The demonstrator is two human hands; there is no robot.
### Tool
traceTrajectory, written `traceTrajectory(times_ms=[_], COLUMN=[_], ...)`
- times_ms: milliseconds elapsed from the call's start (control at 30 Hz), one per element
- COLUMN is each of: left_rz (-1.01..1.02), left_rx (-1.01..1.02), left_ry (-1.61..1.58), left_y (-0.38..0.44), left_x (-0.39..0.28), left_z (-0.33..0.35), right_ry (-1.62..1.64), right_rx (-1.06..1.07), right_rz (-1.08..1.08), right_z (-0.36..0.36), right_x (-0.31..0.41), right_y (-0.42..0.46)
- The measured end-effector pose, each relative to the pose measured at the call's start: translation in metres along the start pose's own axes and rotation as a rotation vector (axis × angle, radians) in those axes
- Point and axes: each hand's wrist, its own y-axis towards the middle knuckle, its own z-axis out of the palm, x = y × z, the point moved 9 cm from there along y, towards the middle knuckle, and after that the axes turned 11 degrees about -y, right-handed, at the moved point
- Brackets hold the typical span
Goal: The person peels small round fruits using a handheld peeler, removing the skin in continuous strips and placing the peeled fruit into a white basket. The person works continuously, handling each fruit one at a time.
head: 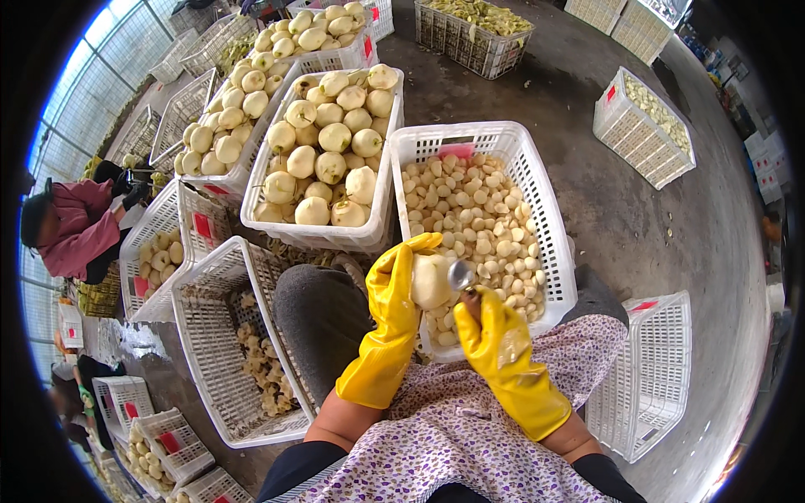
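Note:
My left hand (391, 320), in a yellow rubber glove, holds a peeled, pale round fruit or root vegetable (430, 281). Between the fingers of my gloved right hand (506, 355) is the handle of a small metal scoop (461, 275); its bowl is at the right side of the peeled piece, and whether they touch is unclear. Both hands are above the near end of a white plastic crate (550, 220) between my legs. Many small pale cut pieces (475, 207), rounded in shape, lie in that crate.
Whole peeled pieces (330, 138) fill a white crate beyond my left knee. At my left, another crate (210, 377) holds knobbly scraps (267, 371). A white crate (641, 377) stands at my right. A person in pink (82, 220) sits at far left.

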Motion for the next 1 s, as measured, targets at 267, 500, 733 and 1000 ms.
traceTrajectory(times_ms=[267,500,733,1000], left_rz=[-0.119,-0.178,-0.144,-0.100], left_rx=[0.013,-0.004,-0.040,-0.017], left_ry=[0.019,0.025,0.113,0.136], left_y=[0.000,-0.004,-0.003,-0.003], left_x=[0.004,0.005,-0.001,-0.001], left_z=[-0.002,-0.005,-0.002,0.000], right_ry=[-0.361,-0.241,0.904,0.844], right_rx=[0.121,0.125,0.864,1.014], right_rz=[-0.162,0.134,0.660,0.664], right_z=[0.001,-0.007,0.027,0.021], right_x=[-0.017,-0.062,-0.028,-0.004], right_y=[0.019,0.059,-0.011,0.000])
